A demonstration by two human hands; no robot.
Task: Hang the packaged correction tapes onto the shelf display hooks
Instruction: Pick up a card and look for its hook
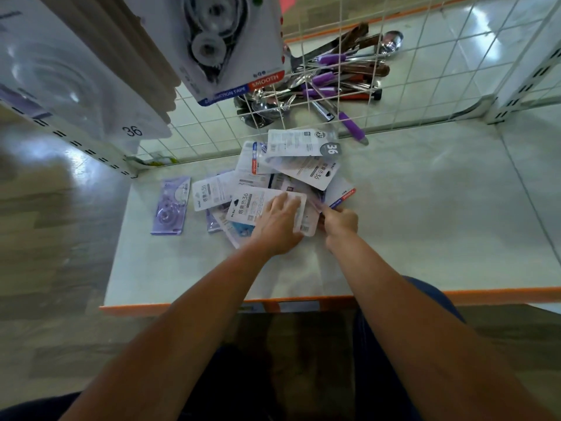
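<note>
Several packaged correction tapes lie in a loose pile (291, 165) on the pale shelf board (425, 214). My left hand (279, 223) rests flat, fingers spread, on a white package marked 36 (252, 205) near the pile's front. My right hand (341, 221) pinches the corner of a package with a blue and red strip (344, 194). A purple package (171, 205) lies apart at the left. Close to the camera, hung packages (230, 47) dangle at the top, and another row (76, 80) hangs at the upper left.
A white wire grid (394, 71) closes the back of the shelf. Behind it lies a heap of spoons and purple-handled cutlery (331, 83). The shelf has an orange front edge (485, 294). A slotted upright (522, 86) stands at the right.
</note>
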